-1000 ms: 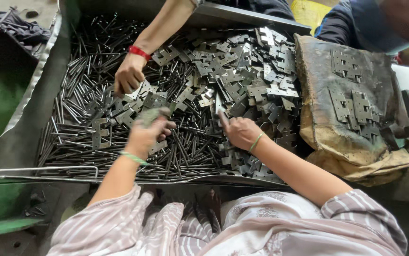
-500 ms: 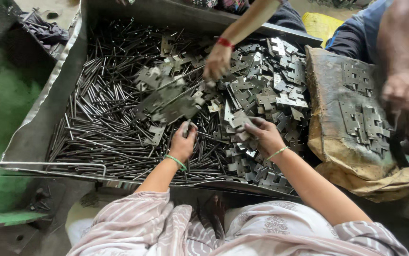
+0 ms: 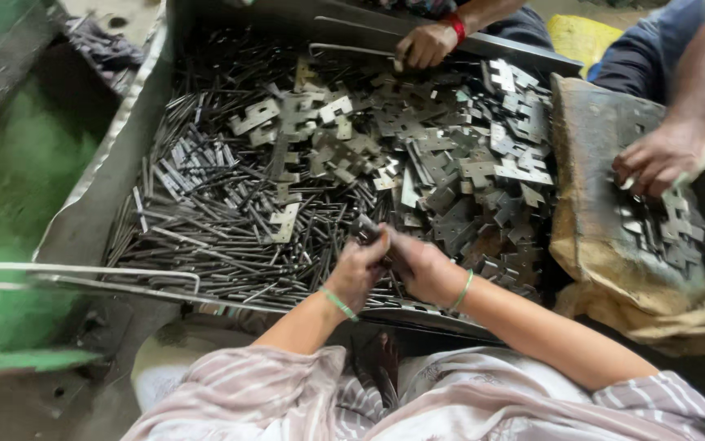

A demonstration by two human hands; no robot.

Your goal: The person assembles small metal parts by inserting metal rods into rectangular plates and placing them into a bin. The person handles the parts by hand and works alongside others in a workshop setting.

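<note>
Over the near edge of the metal tray (image 3: 107,196), the left hand (image 3: 358,269) and right hand (image 3: 418,265) meet, both closed around one small metal bracket (image 3: 366,229), which sticks up between their fingertips above the loose rods (image 3: 205,237).

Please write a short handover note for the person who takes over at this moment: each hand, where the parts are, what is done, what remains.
Left hand and right hand: together at the tray's near edge, closed on a small metal piece.
Tray: thin metal rods on the left, flat notched plates on the right, partly mixed.
Co-workers: one hand at the far rim, another hand on plates on the sack.
Done: some plates on the sack.
Left: most of the pile.
</note>
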